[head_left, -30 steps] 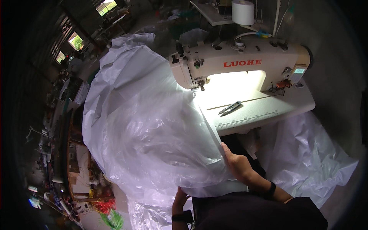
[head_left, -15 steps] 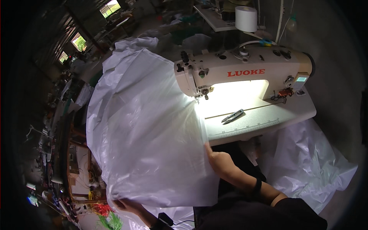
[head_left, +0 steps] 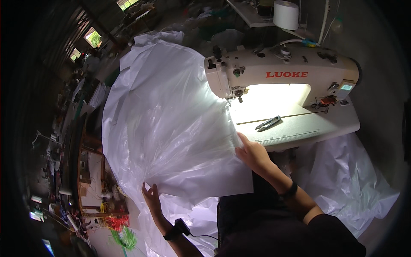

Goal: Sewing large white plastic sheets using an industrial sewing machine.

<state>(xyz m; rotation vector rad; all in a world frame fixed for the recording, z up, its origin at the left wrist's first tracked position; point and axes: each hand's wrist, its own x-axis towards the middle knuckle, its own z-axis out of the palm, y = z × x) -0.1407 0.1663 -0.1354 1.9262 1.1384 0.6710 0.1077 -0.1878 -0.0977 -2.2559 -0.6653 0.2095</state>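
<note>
With the right hand [head_left: 253, 155] I am gripping the right edge of a white plastic sheet [head_left: 184, 124], closing its fingers on the film next to the pale machine bed [head_left: 325, 128]. With the left hand [head_left: 152, 199] I am touching the sheet's lower edge, its thumb and finger standing slightly apart; whether they are pinching the film, I cannot tell from here. A dark band [head_left: 290, 189] is circling the right wrist, a black strap [head_left: 173, 233] the left. Near the right fingers, grey snips [head_left: 269, 123] are lying on the bed beside a ruler scale [head_left: 291, 136]. The sewing machine [head_left: 274, 70] is standing over the sheet's upper right edge, its head blocking the way there, and light is glaring under its arm. A white thread cone [head_left: 285, 15] is rising behind. On the right, a second film [head_left: 346, 184] is hanging crumpled below the bed; at lower left, red strands [head_left: 117, 222] and green strands [head_left: 124, 237] are trailing beside a wooden frame [head_left: 107, 213]. The sheet is spreading leftward from the needle area, looking milky, glossy and half see-through, its folds fanning out from near the left hand.
</note>
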